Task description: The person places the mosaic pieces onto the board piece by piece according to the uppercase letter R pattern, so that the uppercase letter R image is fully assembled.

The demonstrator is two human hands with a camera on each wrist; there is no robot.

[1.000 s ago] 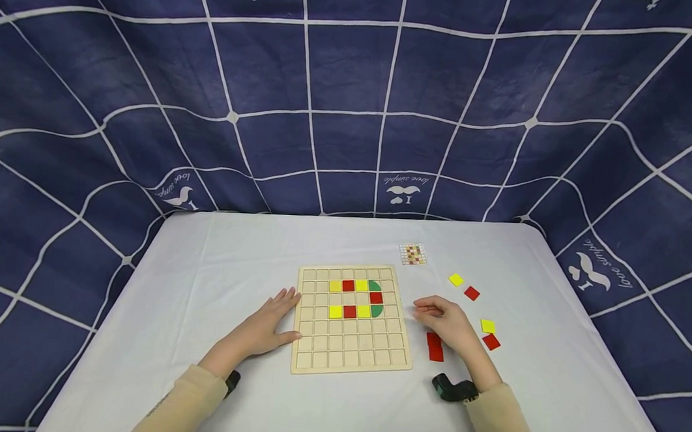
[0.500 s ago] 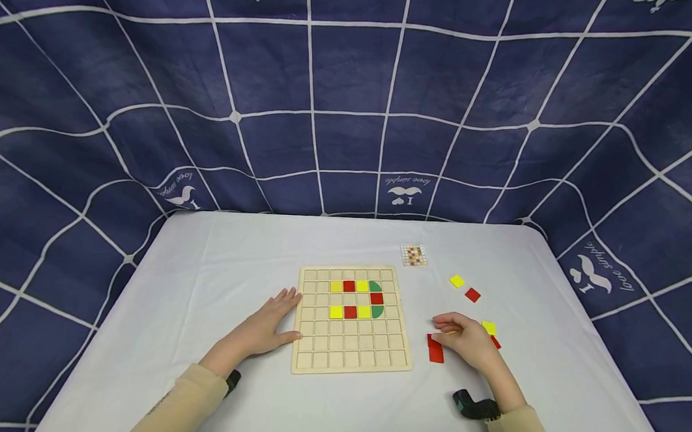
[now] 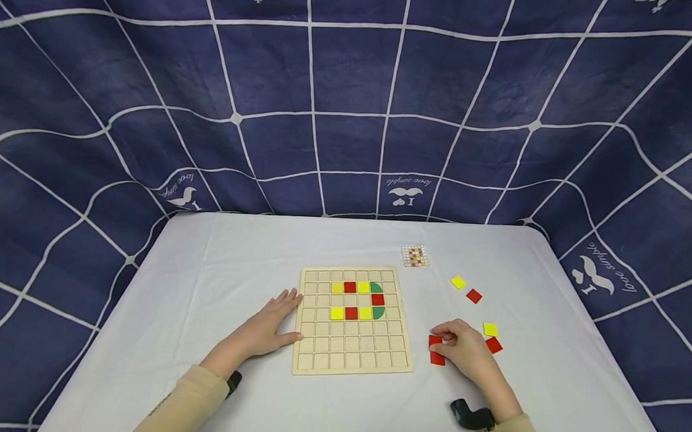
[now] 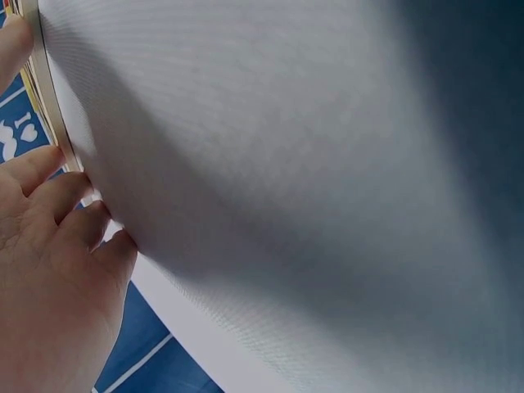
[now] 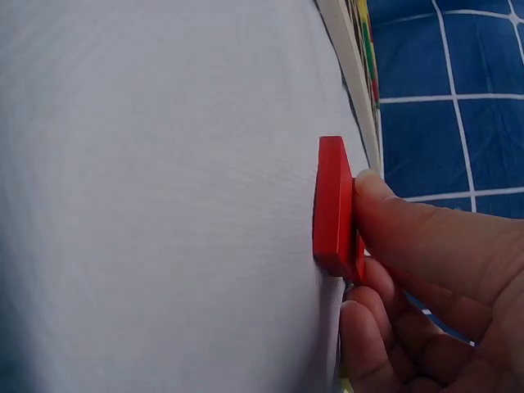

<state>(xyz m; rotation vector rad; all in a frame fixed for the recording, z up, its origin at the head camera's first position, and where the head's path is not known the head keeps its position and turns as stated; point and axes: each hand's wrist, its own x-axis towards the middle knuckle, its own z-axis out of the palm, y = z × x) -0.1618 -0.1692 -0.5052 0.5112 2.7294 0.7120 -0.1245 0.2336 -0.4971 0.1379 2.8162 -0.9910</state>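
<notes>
A light wooden grid board (image 3: pixel 351 343) lies mid-table, with yellow, red and green tiles set in its upper cells. My left hand (image 3: pixel 266 326) lies flat on the cloth with spread fingers, thumb and fingertips at the board's left edge. In the left wrist view its fingers (image 4: pixel 61 192) line the board's side. To the right of the board, my right hand (image 3: pixel 467 347) pinches a red square tile (image 3: pixel 435 340) between thumb and fingers. A second red tile (image 3: pixel 437 359) lies right beside it, nearer me; in the right wrist view this nearer red tile (image 5: pixel 331 209) partly hides the pinched one.
Behind the right hand lie loose tiles: a yellow tile (image 3: pixel 489 329) and red tile (image 3: pixel 494 345), and farther back another yellow tile (image 3: pixel 457 282) and red tile (image 3: pixel 473 296). A small pattern card (image 3: pixel 415 256) lies beyond the board. A blue curtain (image 3: pixel 350 144) surrounds the white table.
My right hand has moved right and toward me from near the board's edge to the red tiles, and its fingers have come together on one. The left hand stays at the board.
</notes>
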